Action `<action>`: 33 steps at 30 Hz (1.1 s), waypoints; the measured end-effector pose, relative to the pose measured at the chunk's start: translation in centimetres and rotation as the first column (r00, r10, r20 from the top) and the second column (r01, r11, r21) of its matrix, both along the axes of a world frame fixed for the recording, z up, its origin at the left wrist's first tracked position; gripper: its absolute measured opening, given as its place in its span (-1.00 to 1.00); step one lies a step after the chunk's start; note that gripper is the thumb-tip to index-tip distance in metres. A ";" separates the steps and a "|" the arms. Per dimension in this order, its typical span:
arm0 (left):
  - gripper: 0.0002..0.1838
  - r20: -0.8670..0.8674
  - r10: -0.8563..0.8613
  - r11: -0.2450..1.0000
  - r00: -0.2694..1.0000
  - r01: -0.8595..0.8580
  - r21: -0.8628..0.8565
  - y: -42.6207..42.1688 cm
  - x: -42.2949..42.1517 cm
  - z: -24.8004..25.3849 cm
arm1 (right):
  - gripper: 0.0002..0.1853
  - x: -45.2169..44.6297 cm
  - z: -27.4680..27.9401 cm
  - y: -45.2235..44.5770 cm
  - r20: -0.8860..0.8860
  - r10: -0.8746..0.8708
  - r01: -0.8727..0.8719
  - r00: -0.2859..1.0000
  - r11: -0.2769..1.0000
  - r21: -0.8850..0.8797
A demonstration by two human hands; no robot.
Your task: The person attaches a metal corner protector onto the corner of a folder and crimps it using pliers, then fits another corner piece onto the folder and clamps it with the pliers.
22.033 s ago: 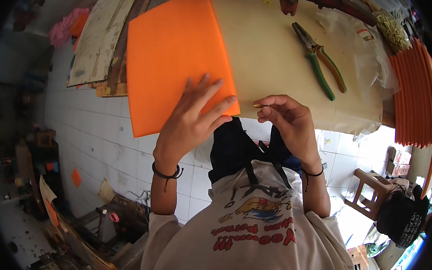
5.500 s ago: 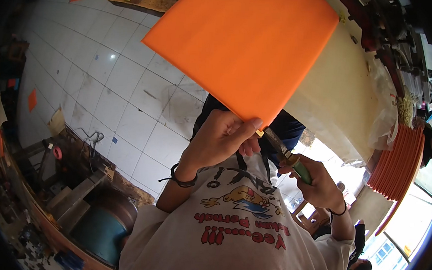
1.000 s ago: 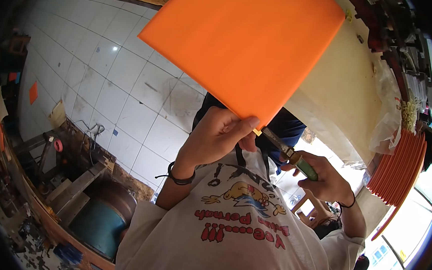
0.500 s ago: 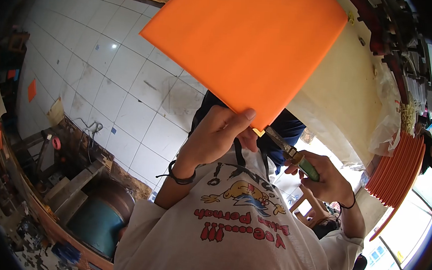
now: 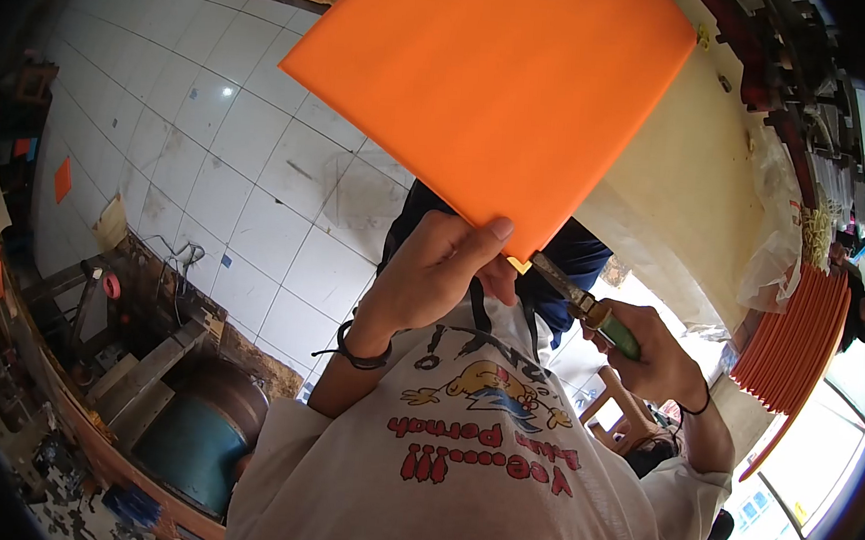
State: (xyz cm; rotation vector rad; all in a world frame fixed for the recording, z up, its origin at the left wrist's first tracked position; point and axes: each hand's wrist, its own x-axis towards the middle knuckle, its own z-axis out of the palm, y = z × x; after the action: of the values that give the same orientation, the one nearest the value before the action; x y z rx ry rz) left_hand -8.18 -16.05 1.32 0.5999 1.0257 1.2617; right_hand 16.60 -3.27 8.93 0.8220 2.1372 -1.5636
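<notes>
A large orange folder-like sheet reaches from the table toward my body, its near corner over my lap. My left hand pinches that corner, thumb on top and fingers beneath. A small gold metal piece sits on the corner's tip. My right hand is wrapped round the green handles of the pliers, whose jaws touch the corner beside the gold piece. Whether the jaws are fully closed on it is too small to tell.
The tan-covered table lies beyond, with a clear plastic bag at its right edge. Many orange folders hang in a stack at the right. A wooden stool stands below. Machinery with a teal drum is at lower left.
Since the earliest frame, the orange sheet has turned and come nearer, and the pliers have gone from the table into my right hand. Over the last second, my left thumb has slid slightly back from the tip.
</notes>
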 end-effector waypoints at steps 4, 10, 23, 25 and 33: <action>-0.51 0.011 0.001 1.000 1.000 -0.001 -0.001 0.1 0.0 0.2 | -0.69 0.2 -0.5 -0.2 -0.014 -0.006 0.007 1.000 1.000 0.011; -0.55 0.010 -0.002 1.000 1.000 0.002 -0.007 0.1 0.0 0.0 | -0.69 -0.3 -0.2 0.0 0.045 0.023 -0.024 0.999 1.000 0.012; -0.48 0.023 -0.006 1.000 1.000 0.006 0.006 0.0 -0.1 -0.4 | -0.61 -0.4 0.2 0.5 0.023 0.050 -0.047 0.998 0.993 -0.109; -0.49 0.015 -0.002 1.000 1.000 0.002 -0.001 0.0 -0.1 -0.2 | -0.50 -0.1 0.3 0.3 -0.031 0.048 -0.052 0.998 0.987 -0.152; -0.49 -0.021 0.018 1.000 1.000 -0.018 0.005 -0.2 0.2 -0.5 | -0.27 0.6 0.3 -0.6 -0.034 0.051 -0.055 0.998 0.987 -0.152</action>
State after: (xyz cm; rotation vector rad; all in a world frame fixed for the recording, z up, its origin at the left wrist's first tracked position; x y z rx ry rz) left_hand -8.00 -16.27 0.77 0.6101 1.0482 1.2765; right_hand 17.22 -3.86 9.21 0.6898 2.0126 -1.6979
